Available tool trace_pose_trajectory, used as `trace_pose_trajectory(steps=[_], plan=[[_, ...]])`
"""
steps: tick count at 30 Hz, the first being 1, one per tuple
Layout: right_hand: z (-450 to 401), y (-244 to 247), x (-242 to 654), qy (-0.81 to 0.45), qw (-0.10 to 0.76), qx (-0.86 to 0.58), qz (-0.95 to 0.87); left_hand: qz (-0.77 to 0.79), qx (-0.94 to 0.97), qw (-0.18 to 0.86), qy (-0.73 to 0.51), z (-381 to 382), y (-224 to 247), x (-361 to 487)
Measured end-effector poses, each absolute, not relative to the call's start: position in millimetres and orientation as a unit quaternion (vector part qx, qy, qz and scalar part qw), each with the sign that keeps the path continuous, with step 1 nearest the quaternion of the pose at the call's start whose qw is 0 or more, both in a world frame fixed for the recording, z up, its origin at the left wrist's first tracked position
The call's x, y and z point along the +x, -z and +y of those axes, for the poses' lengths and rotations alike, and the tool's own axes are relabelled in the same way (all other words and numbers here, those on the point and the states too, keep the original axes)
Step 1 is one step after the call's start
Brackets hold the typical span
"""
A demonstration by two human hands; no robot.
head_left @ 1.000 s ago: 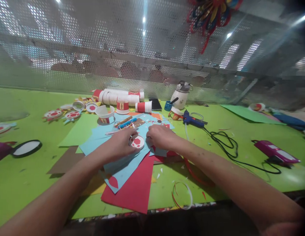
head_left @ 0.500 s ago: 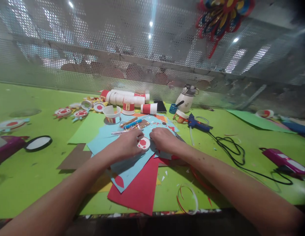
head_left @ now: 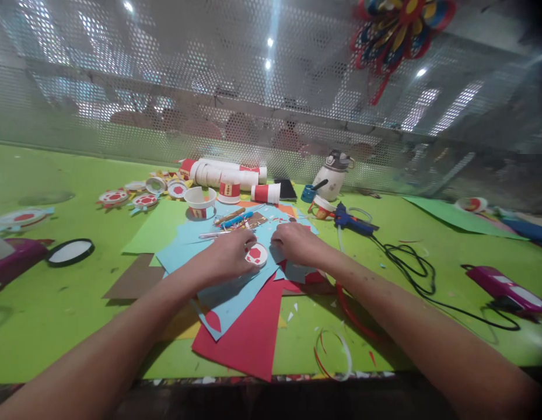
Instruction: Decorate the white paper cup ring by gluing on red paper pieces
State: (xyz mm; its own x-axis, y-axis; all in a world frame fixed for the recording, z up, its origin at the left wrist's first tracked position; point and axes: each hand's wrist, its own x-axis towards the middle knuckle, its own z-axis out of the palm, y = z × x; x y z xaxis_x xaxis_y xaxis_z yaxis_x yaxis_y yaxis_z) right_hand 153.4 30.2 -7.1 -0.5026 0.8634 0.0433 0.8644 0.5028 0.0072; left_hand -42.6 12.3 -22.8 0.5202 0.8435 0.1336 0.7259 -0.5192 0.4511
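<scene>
Across the middle of the green desk, set back from its front edge, the left hand holds a small white disc with red patches, the fingers closed on its left rim and the patterned face exposed. Opposite, just to the right of the disc, the right hand is bent low over blue paper; its fingertips are curled inward, and whether they grip anything cannot be told. Red paper extends from beneath the blue towards the front edge. Behind the left hand lie a blue pen and, farther back, a cut cup; a glue gun rests to the right, its cord running towards the desk's right side. For good handling, the disc is probably best pinched lightly by the rim, since pressure across its face could lift or shift a patch. Steadying the left wrist would likely help, while the right fingertips should approach from the free side, clear of the red pattern. Loose sheets underneath may slide, so a small, level movement seems preferable to a drag across the paper
</scene>
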Motion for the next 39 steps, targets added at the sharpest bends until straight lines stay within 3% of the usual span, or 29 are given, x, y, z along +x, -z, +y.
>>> trace_pose_trajectory(steps=[6, 12, 19, 27, 33, 39], plan=[[17, -13, 155, -0.087, 0.108, -0.486, -0.863, 0.453, 0.855, 0.173, -0.184, 11, 24, -41], [3, -2, 141, -0.139, 0.204, -0.453, -0.857, 0.445, 0.856, 0.178, -0.193, 7, 21, -35], [4, 0, 142, -0.159, 0.226, -0.442, -0.853, 0.448, 0.852, 0.185, -0.199, 6, 21, -32], [2, -2, 141, -0.108, 0.184, -0.407, -0.888, 0.447, 0.85, 0.199, -0.196, 4, 20, -31], [2, 2, 140, -0.211, 0.24, -0.447, -0.836, 0.453, 0.844, 0.212, -0.195, 2, 16, -31], [2, 1, 141, -0.178, 0.239, -0.441, -0.846, 0.449, 0.844, 0.216, -0.197, 2, 17, -30]])
